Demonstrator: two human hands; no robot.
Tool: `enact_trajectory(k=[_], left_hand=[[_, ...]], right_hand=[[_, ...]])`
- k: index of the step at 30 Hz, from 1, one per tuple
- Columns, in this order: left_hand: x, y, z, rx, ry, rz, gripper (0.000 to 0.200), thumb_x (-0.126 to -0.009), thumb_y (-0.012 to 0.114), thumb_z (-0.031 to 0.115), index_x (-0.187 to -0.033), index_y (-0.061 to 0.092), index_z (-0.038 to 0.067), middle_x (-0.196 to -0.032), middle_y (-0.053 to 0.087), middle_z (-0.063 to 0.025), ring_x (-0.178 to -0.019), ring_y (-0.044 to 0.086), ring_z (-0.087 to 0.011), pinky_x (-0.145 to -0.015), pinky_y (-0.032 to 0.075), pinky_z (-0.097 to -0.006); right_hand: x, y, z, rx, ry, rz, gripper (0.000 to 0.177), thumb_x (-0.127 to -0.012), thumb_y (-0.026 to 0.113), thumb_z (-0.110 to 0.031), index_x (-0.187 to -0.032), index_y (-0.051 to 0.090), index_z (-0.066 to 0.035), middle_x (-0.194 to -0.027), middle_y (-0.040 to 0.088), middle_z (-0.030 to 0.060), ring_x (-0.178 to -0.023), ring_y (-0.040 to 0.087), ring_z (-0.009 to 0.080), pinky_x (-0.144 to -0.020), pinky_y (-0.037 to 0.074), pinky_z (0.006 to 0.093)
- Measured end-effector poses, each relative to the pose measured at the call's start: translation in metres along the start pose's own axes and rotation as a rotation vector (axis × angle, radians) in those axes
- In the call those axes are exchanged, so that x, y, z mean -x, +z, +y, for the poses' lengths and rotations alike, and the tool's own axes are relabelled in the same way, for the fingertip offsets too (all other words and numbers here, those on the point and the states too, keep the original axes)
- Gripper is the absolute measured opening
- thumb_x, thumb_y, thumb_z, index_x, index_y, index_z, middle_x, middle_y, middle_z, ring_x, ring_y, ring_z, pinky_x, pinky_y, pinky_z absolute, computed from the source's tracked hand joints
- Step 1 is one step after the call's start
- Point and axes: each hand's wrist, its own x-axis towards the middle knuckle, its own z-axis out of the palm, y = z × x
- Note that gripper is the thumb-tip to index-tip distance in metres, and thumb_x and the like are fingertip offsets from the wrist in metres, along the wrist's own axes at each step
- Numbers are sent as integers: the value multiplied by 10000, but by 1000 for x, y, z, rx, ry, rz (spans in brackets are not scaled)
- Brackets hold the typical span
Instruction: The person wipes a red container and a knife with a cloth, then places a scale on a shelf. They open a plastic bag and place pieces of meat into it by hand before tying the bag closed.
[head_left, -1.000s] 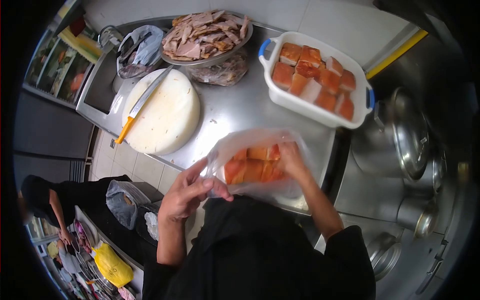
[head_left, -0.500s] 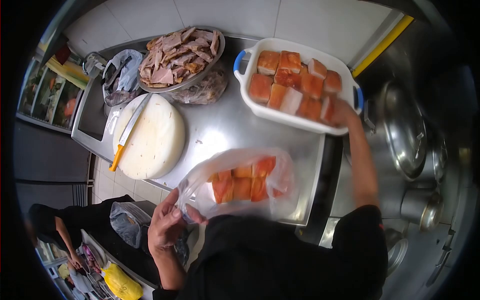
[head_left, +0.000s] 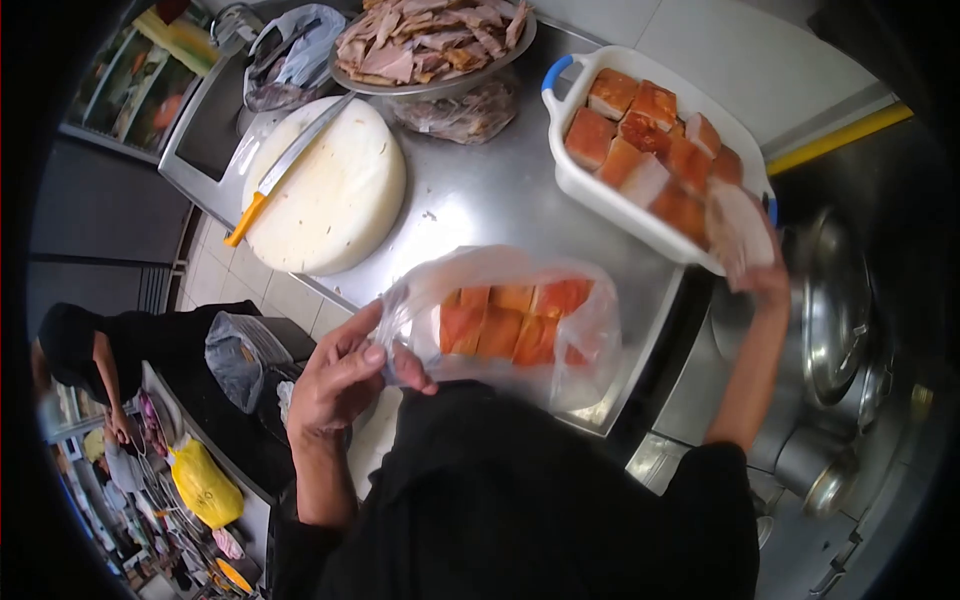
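My left hand [head_left: 345,375] grips the mouth of a clear plastic bag [head_left: 595,375] between thumb and fingers. Several orange-skinned chunks of meat [head_left: 500,332] lie in rows inside that bag, on the near edge of the steel table. At the right end of the white tub [head_left: 635,222], my right hand [head_left: 757,278] is closed on a pale-sided meat chunk [head_left: 738,228], tilted and blurred by motion. More chunks with reddish-brown skin [head_left: 650,140] fill the tub, which has blue handles.
A round white chopping block [head_left: 345,200] bears a yellow-handled knife [head_left: 290,165]. Behind it stand a plate of sliced meat [head_left: 430,45] and bagged meat [head_left: 465,110]. Steel pots [head_left: 835,310] are at the right. Another person [head_left: 85,350] works at lower left, near a yellow bag [head_left: 205,485].
My right hand has lifted a meat chunk from the tub's right end and drawn it toward me. The left hand still holds the bag. The whole view has shifted and turned.
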Motion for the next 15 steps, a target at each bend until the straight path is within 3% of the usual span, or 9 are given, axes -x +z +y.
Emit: enact_trajectory(k=[2, 4, 6, 8, 10, 12, 15], left_hand=[[-4, 0, 0, -2, 7, -43, 761, -897, 644, 221, -1482, 280, -103, -868, 680, -227, -849, 693, -360, -873, 520, -429], [-7, 2, 1, -51, -8, -69, 748, -905, 629, 228, -1474, 282, -113, -861, 675, -222, -837, 691, -348, -856, 527, -439], [-9, 0, 1, -157, -11, -100, 748, -910, 611, 254, -1457, 280, -137, -852, 664, -219, -819, 687, -335, -832, 543, -470], [-5, -1, 1, -135, -9, -95, 746, -906, 620, 254, -1450, 293, -138, -848, 668, -216, -823, 690, -328, -828, 546, -456], [-2, -7, 5, -118, -9, -88, 741, -901, 632, 250, -1443, 308, -137, -848, 671, -214, -831, 692, -327, -832, 547, -444], [3, -16, 4, -87, -18, -70, 732, -895, 646, 242, -1435, 327, -135, -853, 674, -216, -841, 694, -330, -845, 544, -433], [3, -22, -2, -24, -93, -144, 783, -917, 675, 178, -1485, 232, -128, -908, 694, -222, -930, 698, -324, -905, 508, -361]], right_hand=[[19, 82, 2, -177, -24, -175, 1092, -508, 768, -151, -1491, 323, 17, -1448, 467, 175, -1365, 440, 290, -1165, 303, 374], [27, 129, 53, -279, 85, -347, 1082, -513, 787, -195, -1483, 353, 8, -1448, 462, 170, -1351, 446, 270, -1158, 298, 370], [18, 178, 94, -179, 66, -466, 1024, -527, 765, -216, -1459, 401, 2, -1414, 480, 158, -1310, 471, 243, -1138, 308, 356], [14, 193, 118, 174, 204, -292, 959, -512, 707, -209, -1406, 440, 14, -1293, 558, 127, -1186, 549, 239, -1057, 390, 356], [16, 155, 149, 190, 615, -192, 940, -482, 766, -233, -1361, 515, -14, -1127, 647, 84, -1007, 632, 228, -872, 511, 352], [33, 122, 162, 110, 486, 6, 793, -503, 741, -211, -1254, 589, -4, -1007, 662, 71, -893, 632, 213, -815, 515, 347], [33, 123, 119, 699, 499, 27, 648, -524, 712, -163, -1149, 610, -22, -983, 678, 134, -960, 649, 307, -870, 509, 358]])
